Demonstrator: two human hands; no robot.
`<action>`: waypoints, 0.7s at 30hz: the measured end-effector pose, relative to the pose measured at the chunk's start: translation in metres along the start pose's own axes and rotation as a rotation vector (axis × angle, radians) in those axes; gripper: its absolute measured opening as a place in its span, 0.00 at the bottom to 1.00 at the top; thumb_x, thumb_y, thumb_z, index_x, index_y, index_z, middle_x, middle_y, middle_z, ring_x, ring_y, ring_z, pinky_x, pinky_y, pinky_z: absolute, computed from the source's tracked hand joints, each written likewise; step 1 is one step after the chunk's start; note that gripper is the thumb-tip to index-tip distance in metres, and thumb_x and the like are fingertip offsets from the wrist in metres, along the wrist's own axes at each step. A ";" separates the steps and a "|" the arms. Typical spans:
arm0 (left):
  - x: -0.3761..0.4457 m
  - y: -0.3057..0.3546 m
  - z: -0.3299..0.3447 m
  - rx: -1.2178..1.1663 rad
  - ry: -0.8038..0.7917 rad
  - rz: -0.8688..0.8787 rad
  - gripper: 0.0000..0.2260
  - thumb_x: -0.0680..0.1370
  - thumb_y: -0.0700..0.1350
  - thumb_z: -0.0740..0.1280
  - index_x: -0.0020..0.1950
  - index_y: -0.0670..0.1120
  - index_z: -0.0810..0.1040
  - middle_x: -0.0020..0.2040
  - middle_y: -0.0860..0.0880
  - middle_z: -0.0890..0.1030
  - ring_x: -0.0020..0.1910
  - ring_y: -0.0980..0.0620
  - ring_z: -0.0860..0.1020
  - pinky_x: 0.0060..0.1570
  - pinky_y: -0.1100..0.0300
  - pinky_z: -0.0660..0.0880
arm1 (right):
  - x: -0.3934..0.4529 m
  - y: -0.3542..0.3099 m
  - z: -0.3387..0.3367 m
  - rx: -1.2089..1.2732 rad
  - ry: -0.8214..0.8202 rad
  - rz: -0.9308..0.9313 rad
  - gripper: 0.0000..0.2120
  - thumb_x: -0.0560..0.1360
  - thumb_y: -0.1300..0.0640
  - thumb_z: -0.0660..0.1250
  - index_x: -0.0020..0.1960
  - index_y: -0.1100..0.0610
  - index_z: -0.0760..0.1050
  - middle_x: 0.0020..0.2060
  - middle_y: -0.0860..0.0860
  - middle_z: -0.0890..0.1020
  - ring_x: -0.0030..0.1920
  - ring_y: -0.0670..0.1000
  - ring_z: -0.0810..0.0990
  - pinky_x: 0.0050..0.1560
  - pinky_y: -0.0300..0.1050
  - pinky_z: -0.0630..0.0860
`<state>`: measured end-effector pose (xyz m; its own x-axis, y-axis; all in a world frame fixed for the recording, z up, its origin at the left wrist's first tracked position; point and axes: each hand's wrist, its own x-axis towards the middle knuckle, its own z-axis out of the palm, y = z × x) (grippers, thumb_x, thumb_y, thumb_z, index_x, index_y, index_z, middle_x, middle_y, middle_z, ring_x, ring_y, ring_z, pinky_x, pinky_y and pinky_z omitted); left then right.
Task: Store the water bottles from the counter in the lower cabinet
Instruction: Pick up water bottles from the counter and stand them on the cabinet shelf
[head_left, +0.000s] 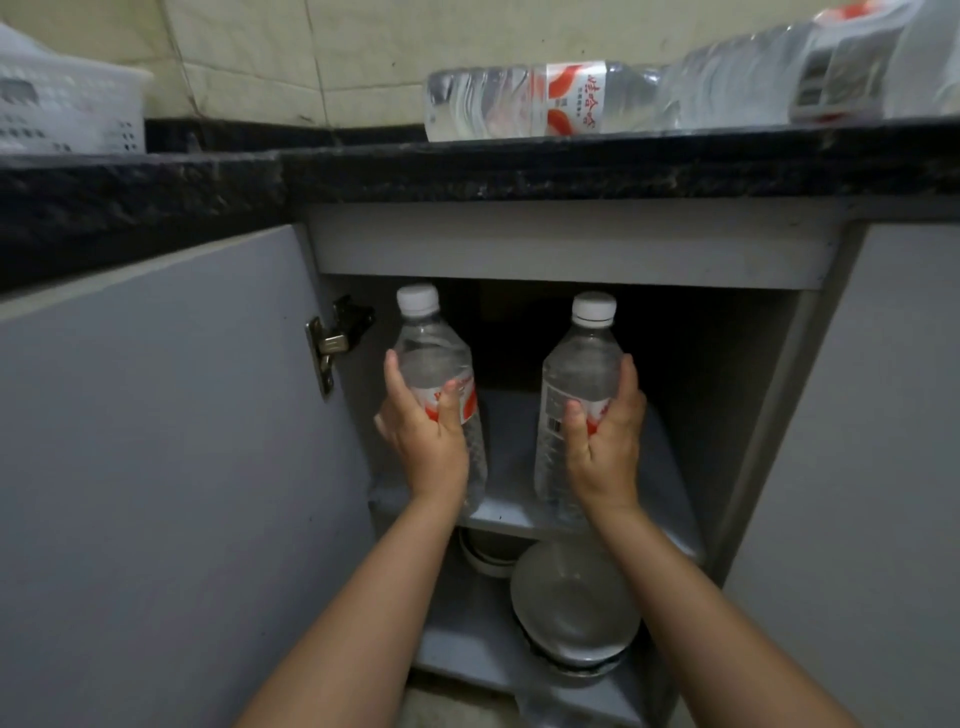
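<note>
Two clear water bottles with white caps and red-and-white labels stand upright at the front of the lower cabinet's upper shelf (511, 506). My left hand (423, 423) grips the left bottle (431, 358) around its label. My right hand (605, 431) grips the right bottle (579, 364) the same way. On the black counter (519, 176) above, another bottle (540, 101) lies on its side, with more bottles (769, 78) lying to its right.
The grey cabinet door (156, 467) stands open to the left, its metal hinge (327, 348) beside the left bottle. Under the shelf sit a white pot (485, 558) and a glass lid (574, 603). A white basket (67, 109) stands at the counter's far left.
</note>
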<state>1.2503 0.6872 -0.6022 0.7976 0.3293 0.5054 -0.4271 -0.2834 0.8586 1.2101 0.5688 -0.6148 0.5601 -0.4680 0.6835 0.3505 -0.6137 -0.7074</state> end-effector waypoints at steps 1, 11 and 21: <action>0.000 -0.002 0.002 -0.016 -0.038 -0.014 0.26 0.77 0.44 0.62 0.72 0.46 0.55 0.66 0.37 0.66 0.65 0.39 0.63 0.67 0.44 0.60 | 0.000 -0.001 0.002 -0.007 -0.013 0.010 0.30 0.69 0.42 0.54 0.67 0.52 0.51 0.61 0.67 0.65 0.56 0.52 0.65 0.53 0.45 0.61; 0.011 -0.006 0.006 -0.046 -0.284 -0.056 0.26 0.78 0.43 0.60 0.73 0.47 0.54 0.67 0.37 0.67 0.65 0.37 0.67 0.61 0.51 0.66 | 0.006 0.002 -0.019 0.014 -0.239 0.090 0.31 0.74 0.58 0.65 0.71 0.54 0.53 0.66 0.59 0.65 0.64 0.57 0.68 0.59 0.45 0.65; 0.007 0.019 -0.008 0.198 -0.132 -0.088 0.36 0.70 0.47 0.70 0.73 0.48 0.55 0.66 0.36 0.65 0.66 0.40 0.61 0.63 0.48 0.62 | 0.040 -0.017 -0.046 -0.032 -0.445 0.088 0.36 0.70 0.62 0.68 0.72 0.56 0.52 0.68 0.58 0.65 0.67 0.56 0.66 0.62 0.43 0.64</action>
<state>1.2437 0.6915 -0.5817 0.8822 0.2437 0.4029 -0.2723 -0.4341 0.8587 1.1916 0.5314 -0.5669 0.8575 -0.2048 0.4720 0.2675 -0.6061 -0.7490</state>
